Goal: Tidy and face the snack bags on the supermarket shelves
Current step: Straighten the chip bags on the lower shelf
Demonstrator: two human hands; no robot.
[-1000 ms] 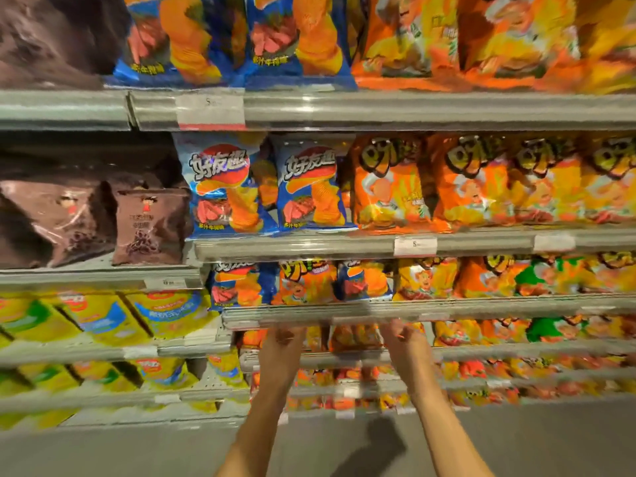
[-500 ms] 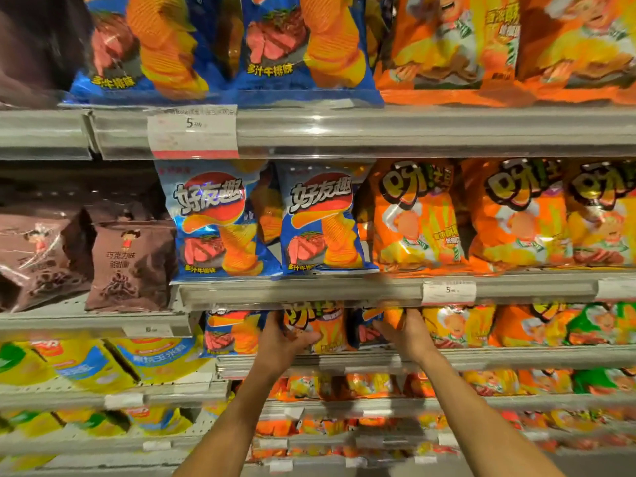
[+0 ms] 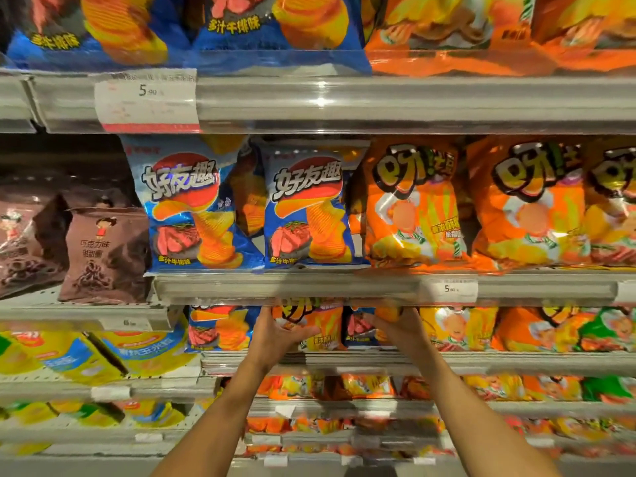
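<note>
Both my hands reach into the third shelf from the top, under its front rail. My left hand (image 3: 279,333) wraps the left edge of an orange snack bag (image 3: 320,325) that stands between blue chip bags. My right hand (image 3: 401,327) is closed on the right side of a blue chip bag (image 3: 358,327) beside it. Another blue chip bag (image 3: 220,328) stands further left. On the shelf above stand two upright blue chip bags (image 3: 192,208) (image 3: 308,211) and orange bags (image 3: 413,204).
Brown chocolate snack bags (image 3: 103,253) lean on the left shelf, with yellow bags (image 3: 62,352) below them. Orange and green bags (image 3: 602,325) fill the right of the hands' shelf. The shelf rail (image 3: 309,287) with a price tag (image 3: 449,289) hangs just above my hands.
The view has moved up and closer to the shelves. My hands rose from the lower shelf rail to the shelf above it and closed on the bags there.
</note>
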